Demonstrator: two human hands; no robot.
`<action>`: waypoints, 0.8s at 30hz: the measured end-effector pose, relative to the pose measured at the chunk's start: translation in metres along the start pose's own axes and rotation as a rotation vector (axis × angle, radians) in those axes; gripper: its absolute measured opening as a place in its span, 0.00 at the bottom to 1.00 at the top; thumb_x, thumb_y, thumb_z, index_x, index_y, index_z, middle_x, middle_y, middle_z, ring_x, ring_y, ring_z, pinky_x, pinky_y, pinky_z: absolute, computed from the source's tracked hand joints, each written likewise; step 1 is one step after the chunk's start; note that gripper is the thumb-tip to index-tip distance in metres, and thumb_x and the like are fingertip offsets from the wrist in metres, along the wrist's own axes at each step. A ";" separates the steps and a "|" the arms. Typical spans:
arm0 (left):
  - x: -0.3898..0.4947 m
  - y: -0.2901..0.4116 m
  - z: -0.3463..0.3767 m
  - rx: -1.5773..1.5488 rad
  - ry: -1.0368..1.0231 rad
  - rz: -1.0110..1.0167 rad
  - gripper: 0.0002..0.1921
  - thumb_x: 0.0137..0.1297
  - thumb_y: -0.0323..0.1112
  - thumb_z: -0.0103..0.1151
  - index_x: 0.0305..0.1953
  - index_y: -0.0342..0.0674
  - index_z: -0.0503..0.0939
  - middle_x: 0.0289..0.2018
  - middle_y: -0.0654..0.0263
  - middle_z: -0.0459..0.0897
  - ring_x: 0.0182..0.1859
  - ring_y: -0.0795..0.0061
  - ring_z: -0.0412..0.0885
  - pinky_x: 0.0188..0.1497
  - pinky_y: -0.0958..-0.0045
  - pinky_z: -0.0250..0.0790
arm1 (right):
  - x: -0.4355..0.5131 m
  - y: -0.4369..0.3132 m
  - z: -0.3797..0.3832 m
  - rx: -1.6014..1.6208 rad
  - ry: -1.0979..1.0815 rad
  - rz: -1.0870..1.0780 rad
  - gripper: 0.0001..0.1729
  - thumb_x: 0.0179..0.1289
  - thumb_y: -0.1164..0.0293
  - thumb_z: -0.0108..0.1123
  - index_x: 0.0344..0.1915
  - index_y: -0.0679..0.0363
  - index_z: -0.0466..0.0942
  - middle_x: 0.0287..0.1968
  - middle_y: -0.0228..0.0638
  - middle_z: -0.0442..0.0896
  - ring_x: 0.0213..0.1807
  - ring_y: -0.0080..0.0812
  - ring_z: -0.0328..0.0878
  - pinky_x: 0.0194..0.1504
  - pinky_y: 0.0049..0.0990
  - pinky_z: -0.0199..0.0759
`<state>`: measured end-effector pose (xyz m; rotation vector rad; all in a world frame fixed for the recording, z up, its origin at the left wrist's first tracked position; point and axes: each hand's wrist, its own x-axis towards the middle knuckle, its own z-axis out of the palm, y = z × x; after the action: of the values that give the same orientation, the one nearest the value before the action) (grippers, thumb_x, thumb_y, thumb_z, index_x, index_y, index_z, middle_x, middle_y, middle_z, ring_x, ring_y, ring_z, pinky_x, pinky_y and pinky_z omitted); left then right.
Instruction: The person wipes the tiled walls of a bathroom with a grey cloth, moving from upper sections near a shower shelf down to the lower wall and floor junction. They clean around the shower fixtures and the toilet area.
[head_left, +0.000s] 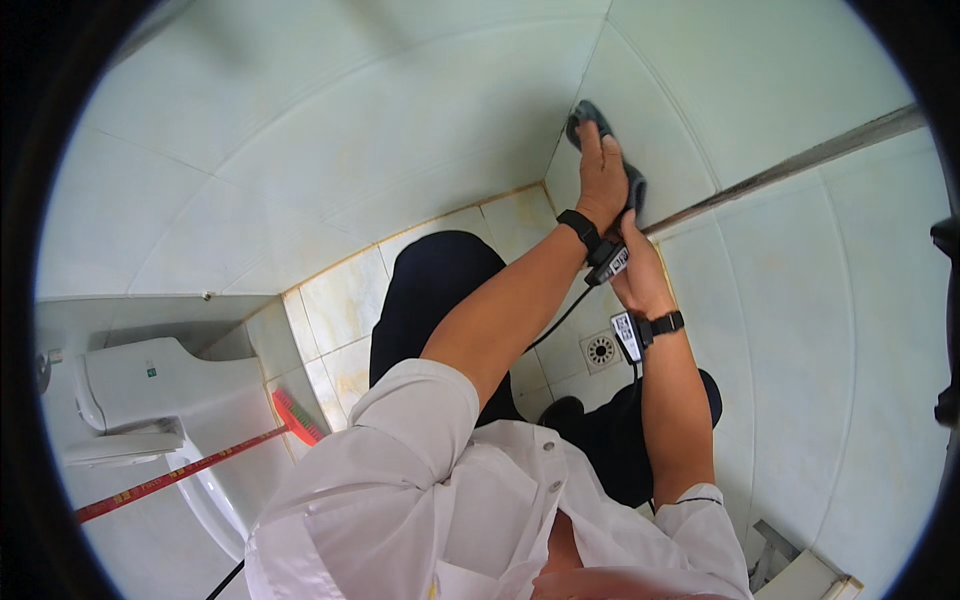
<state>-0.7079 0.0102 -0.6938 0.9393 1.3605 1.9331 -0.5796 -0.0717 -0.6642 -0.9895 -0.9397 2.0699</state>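
Note:
My left hand (602, 176) presses a dark grey cloth (636, 187) flat against the pale tiled wall (652, 112), close to the inside corner. Part of the cloth shows past its fingertips, and more bunches along the far side of the hand. Just below, my right hand (643, 266) has its thumb up at the cloth's lower end. Its other fingers are partly hidden behind my left wrist, so their grip is unclear. Each wrist wears a black strap with a small cabled device, the left one (609, 262) and the right one (628, 337).
A floor drain (601, 350) lies under my forearms. To the left are a white toilet (172, 375) and a red-handled brush (296, 418). A dark strip (787, 165) runs along the right wall. A grey metal bracket-like object (772, 551) stands at lower right.

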 end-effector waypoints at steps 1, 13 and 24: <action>0.002 0.013 0.004 -0.003 -0.022 0.074 0.36 0.90 0.46 0.40 0.84 0.22 0.50 0.87 0.35 0.47 0.89 0.42 0.43 0.90 0.57 0.35 | -0.003 -0.004 0.002 0.005 -0.049 -0.018 0.30 0.89 0.46 0.51 0.69 0.59 0.78 0.60 0.29 0.86 0.59 0.25 0.82 0.62 0.30 0.76; 0.014 0.081 0.004 -0.007 -0.073 0.148 0.36 0.90 0.44 0.39 0.85 0.24 0.48 0.88 0.38 0.44 0.90 0.41 0.36 0.90 0.54 0.30 | -0.016 -0.015 0.019 -0.018 -0.108 -0.282 0.28 0.90 0.47 0.50 0.71 0.55 0.76 0.58 0.27 0.83 0.59 0.28 0.78 0.64 0.35 0.73; 0.037 0.108 0.008 -0.021 -0.086 0.427 0.36 0.88 0.38 0.41 0.84 0.21 0.44 0.87 0.35 0.41 0.90 0.36 0.34 0.90 0.47 0.29 | -0.019 -0.022 0.028 -0.119 -0.212 -0.464 0.42 0.89 0.37 0.42 0.75 0.64 0.71 0.62 0.34 0.82 0.64 0.33 0.77 0.69 0.36 0.69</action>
<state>-0.7299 0.0108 -0.5815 1.3742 1.1545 2.1775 -0.5879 -0.0840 -0.6268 -0.5444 -1.2779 1.7578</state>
